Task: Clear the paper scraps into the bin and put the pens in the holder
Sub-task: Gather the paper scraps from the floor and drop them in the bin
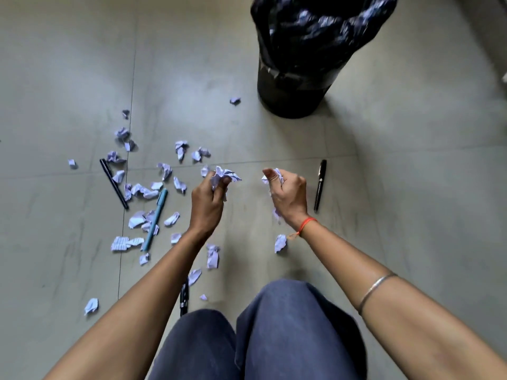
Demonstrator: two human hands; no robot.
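My left hand (208, 198) is closed around a crumpled wad of white paper scraps (226, 175) that sticks out above its fingers. My right hand (288, 190) is also closed on paper scraps (277, 173), a bit showing at the thumb. Both hands hover above the floor. Several more scraps (142, 191) lie scattered to the left. The black bin (290, 89), lined with a dark bag, stands ahead to the right. A black pen (320, 185) lies right of my right hand, a teal pen (155, 219) and a black pen (113, 183) on the left.
Another black pen (183, 298) lies partly hidden beside my left forearm near my knees (274, 333). Single scraps lie near the bin (235, 100), under my right wrist (280, 243) and at the lower left (91, 305). No pen holder is in view. The floor is grey tile.
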